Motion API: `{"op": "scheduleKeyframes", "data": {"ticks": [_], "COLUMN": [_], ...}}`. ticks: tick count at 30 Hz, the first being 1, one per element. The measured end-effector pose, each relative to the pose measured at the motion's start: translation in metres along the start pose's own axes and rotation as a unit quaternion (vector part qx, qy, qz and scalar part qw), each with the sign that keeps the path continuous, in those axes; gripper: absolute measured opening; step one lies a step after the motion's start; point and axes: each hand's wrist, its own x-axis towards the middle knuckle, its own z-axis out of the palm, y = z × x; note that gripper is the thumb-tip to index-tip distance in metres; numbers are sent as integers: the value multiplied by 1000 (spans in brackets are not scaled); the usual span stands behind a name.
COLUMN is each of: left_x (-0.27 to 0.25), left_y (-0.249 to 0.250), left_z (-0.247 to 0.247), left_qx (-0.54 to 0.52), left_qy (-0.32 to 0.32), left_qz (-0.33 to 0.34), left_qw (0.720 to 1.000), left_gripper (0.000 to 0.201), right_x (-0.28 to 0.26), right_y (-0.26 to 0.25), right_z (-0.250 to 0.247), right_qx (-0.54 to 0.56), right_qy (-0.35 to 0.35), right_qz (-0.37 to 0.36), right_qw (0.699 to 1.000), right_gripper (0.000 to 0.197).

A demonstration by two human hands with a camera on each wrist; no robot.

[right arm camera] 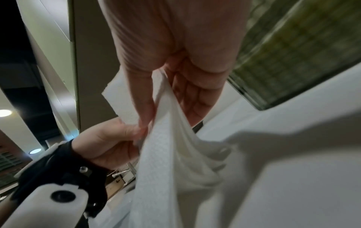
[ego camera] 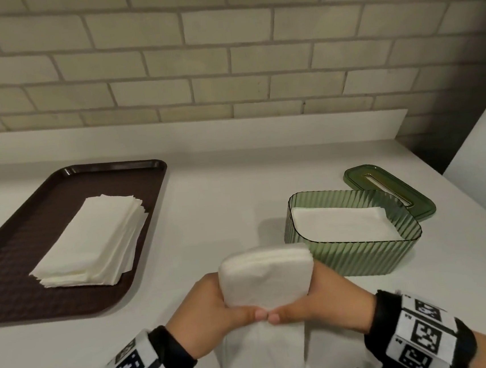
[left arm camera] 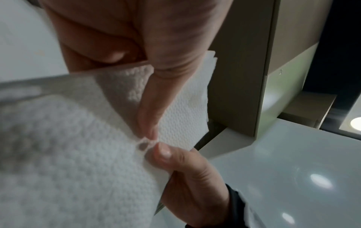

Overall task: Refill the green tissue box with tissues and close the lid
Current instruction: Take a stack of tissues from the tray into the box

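**Both hands carrying a wad of tissues toward the open box**

The left hand point(ego camera: 202, 309) and the right hand point(ego camera: 325, 296) are gripping one wad point(ego camera: 266, 273) of white tissues between them, thumbs meeting on its near face and fingers wrapping behind. Holding it from both sides is probably keeping the loose sheets squared up, since a lower part of the wad is sagging and hanging down toward the person. In the left wrist view the two thumbs are nearly touching on the embossed paper, which is bending over the fingers.

The wad is hovering above the counter point(ego camera: 223, 203), just beside the near left corner of the box point(ego camera: 358, 257). The green box is sitting open on the right of the counter, with a flat layer of tissues point(ego camera: 349, 224) already lying inside; there looks to be room above it, so this load seems meant to top it up. The lid point(ego camera: 391, 190) is lying behind the box, touching or just beside its far wall, out of the way of the opening and still to be fitted.

On the left, a brown tray point(ego camera: 18, 294) is holding the remaining stack point(ego camera: 93, 242), well apart from the box.
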Motion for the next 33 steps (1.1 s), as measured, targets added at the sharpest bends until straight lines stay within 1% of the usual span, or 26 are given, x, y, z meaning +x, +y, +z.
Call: {"op": "scheduleKeyframes", "data": {"ticks": [3, 4, 7, 9, 11, 14, 16, 17, 19, 21, 23, 26, 28, 30, 32, 33], "left_x": [3, 4, 9, 12, 14, 15, 13, 12, 7, 4, 2, 2, 3, 6, 6, 5], "left_y": [2, 3, 11, 17, 23, 27, 25, 21, 13, 5, -2, -16, -27, -33, -28, -24], "left_z": [-1, -3, -11, -17, -25, -40, -52, -58, -64, -64, -57, -41, -33, -28, -26, -27], "left_qx": [-67, -98, -191, -215, -241, -285, -273, -258, -225, -180, -122, -75, -71, -70, -67, -61], "left_qy": [-2, -1, 5, 15, 34, 71, 101, 108, 100, 84, 66, 34, 33, 44, 46, 47], "left_qz": [-9, -11, -21, -6, 15, 41, 52, 56, 61, 63, 60, 26, 7, -3, 9, 18], "left_qw": [998, 995, 981, 976, 970, 955, 955, 958, 967, 978, 989, 996, 997, 997, 997, 997], "left_gripper": [45, 45, 56, 64, 70, 67, 66, 66, 66, 62, 58, 67, 69, 61, 46, 42], "right_x": [0, 0, 0, 0, 0, -4, -8, -10, -15, -18, -19, -18, -18, -18, -17, -16], "right_y": [11, 15, 22, 23, 20, 16, 12, 10, 6, 6, 10, 23, 30, 33, 32, 31], "right_z": [5, 7, 9, 7, 2, -11, -21, -26, -35, -41, -40, -30, -23, -19, -18, -18], "right_qx": [-1, 3, 16, 8, -16, -24, -15, -4, 32, 52, 43, 40, 30, 12, 10, 9], "right_qy": [-16, -21, -20, -14, -9, 4, 21, 31, 52, 75, 83, 69, 59, 55, 58, 63], "right_qz": [33, 44, 62, 58, 53, 52, 44, 38, 20, 0, -6, 8, 29, 47, 48, 42], "right_qw": [999, 999, 998, 998, 998, 998, 999, 999, 998, 996, 996, 997, 997, 997, 997, 997], "right_gripper": [50, 49, 43, 38, 36, 29, 26, 20, 9, 14, 15, 18, 24, 24, 14, 14]}}
